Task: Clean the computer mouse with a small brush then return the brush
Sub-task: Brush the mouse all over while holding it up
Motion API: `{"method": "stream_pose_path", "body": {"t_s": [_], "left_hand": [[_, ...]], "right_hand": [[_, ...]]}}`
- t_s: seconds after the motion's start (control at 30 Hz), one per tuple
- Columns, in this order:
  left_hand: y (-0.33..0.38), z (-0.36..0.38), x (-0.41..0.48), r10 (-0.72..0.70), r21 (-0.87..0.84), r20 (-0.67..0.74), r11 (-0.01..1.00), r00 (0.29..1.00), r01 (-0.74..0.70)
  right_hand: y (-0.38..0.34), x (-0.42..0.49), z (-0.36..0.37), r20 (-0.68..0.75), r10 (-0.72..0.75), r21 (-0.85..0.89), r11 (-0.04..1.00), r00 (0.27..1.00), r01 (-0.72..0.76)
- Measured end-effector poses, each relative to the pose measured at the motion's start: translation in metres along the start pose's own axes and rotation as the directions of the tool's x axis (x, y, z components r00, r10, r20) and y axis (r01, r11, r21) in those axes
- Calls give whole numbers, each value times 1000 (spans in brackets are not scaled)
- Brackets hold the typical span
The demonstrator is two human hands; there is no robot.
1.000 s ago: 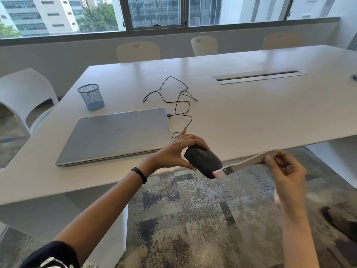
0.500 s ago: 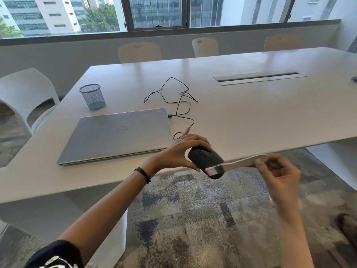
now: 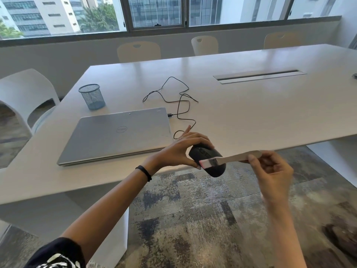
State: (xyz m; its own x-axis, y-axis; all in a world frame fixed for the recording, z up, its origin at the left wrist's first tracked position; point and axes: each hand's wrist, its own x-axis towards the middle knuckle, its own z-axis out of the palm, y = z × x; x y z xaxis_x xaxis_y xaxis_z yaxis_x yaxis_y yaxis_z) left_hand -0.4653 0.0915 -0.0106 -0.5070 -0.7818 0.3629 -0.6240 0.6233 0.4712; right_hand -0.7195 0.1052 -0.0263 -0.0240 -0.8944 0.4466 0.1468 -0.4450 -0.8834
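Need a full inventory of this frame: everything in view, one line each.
mouse: 1, black, held over the table's near edge
brush: 1, pale handle, pink bristles, bristles on the mouse
laptop: 1, silver, closed, table left
pen cup: 1, blue mesh, behind the laptop
cable: 1, black, looped right of the laptop
table: 1, white, mid-frame
cable slot: 1, grey, table centre
white chair: 1, white, left
beige chairs: 3, beige, far side
carpet: 1, grey patchwork, floor
wristband: 1, black, left wrist
left hand: grips the mouse
right hand: holds the brush handle
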Motion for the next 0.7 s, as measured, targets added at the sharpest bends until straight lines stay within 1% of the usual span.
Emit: {"method": "stream_pose_path", "body": {"t_s": [0.07,0.13,0.23,0.3,0.47,0.57,0.67,0.7], "left_hand": [[1,0,2,3,0,-1,1000,1000,-3],[2,-2,3,4,0,-9,1000,1000,-4],[1,-4,3,-2,-3,-18,1000,1000,2],[1,-3,3,-4,-12,-20,1000,1000,4],[-1,-1,5,-12,-23,-25,1000,1000,11],[-4,-1,5,-28,-30,-28,999,999,27],[-4,0,7,-24,-39,-29,999,999,23],[-4,0,8,-21,-40,-29,999,999,19]], "right_hand": [[3,1,0,-52,-1,12,1000,999,2],[5,6,-8,-164,-7,51,999,986,15],[9,13,-26,-314,-52,46,996,948,70],[13,15,-33,-348,-46,52,996,936,69],[12,12,-36,-225,-56,17,998,973,61],[2,12,-37,-145,-67,58,995,987,76],[3,12,-40,-56,-15,32,999,998,17],[5,12,-40,-55,-1,16,1000,998,2]]}}
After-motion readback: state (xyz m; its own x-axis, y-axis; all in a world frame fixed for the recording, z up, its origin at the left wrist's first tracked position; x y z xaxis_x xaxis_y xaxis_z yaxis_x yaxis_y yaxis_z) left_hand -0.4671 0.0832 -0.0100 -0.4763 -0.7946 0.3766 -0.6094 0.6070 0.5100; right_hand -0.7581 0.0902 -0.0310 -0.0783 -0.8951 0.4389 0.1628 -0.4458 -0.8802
